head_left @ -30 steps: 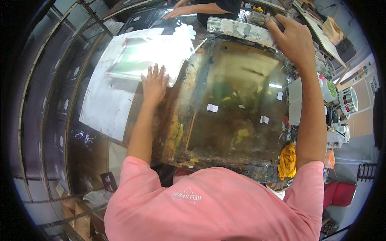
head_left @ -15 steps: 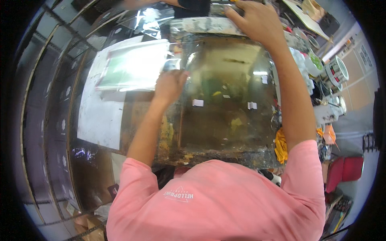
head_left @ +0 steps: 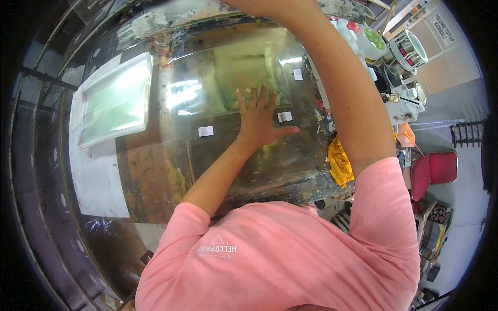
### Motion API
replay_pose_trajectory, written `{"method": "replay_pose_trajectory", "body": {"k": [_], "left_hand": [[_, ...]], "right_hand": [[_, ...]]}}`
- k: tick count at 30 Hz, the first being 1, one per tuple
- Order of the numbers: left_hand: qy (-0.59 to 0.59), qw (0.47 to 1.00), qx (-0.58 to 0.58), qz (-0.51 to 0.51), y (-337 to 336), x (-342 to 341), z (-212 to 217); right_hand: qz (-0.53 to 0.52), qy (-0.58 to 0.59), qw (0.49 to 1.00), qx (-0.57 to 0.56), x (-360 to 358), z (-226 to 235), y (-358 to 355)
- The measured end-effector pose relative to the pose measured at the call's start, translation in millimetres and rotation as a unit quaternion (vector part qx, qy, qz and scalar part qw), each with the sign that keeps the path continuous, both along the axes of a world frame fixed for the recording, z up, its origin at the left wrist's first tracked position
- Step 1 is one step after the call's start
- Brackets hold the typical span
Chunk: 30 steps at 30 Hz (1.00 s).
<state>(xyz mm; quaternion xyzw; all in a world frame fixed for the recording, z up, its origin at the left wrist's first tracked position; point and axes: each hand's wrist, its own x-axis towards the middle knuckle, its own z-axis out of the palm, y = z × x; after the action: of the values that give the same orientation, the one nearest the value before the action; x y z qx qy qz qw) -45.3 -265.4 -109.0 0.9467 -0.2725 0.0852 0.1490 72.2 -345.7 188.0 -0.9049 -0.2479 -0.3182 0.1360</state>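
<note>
Fingers [head_left: 252,101] of left hand [head_left: 259,124] spread flat on clear sheet [head_left: 228,78].

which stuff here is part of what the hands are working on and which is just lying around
In use:
- left hand, flat on the large clear glossy sheet
- small white tape tabs on that sheet
- right arm, reaching past the top edge, hand out of view

Lying about:
- stack of clear plastic sheets
- crumpled yellow rag
- round tape rolls
- red chair

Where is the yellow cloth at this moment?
In the head view the yellow cloth lies at the right edge of the stained work table, just under the person's raised right arm and to the right of the flat left hand.
</note>
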Motion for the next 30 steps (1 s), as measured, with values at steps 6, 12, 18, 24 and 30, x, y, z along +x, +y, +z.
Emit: {"method": "replay_pose_trajectory", "body": {"k": [6,12,18,24,30], "left_hand": [[-0.007,0.999,-0.035,-0.028,-5.1,-5.8,0.5],[-0.024,0.997,-0.054,-0.055,-5.2,-4.5,4.4],[-0.032,0.996,-0.058,-0.062,-4.4,-5.5,0.5],[-0.049,0.995,-0.062,-0.055,-5.5,-7.0,-2.9],[-0.08,0.991,-0.082,-0.07,-1.5,-10.9,-8.9]], "right_hand": [[-0.012,-0.053,0.998,-0.018,15.6,-1.1,1.8],[0.008,-0.039,0.999,0.001,11.6,6.6,3.7],[-0.053,0.046,0.997,-0.008,-5.1,11.6,8.1],[-0.005,-0.043,0.999,-0.004,-4.5,-3.1,6.7],[0.002,-0.045,0.999,-0.006,-6.5,-11.1,5.6]]}}
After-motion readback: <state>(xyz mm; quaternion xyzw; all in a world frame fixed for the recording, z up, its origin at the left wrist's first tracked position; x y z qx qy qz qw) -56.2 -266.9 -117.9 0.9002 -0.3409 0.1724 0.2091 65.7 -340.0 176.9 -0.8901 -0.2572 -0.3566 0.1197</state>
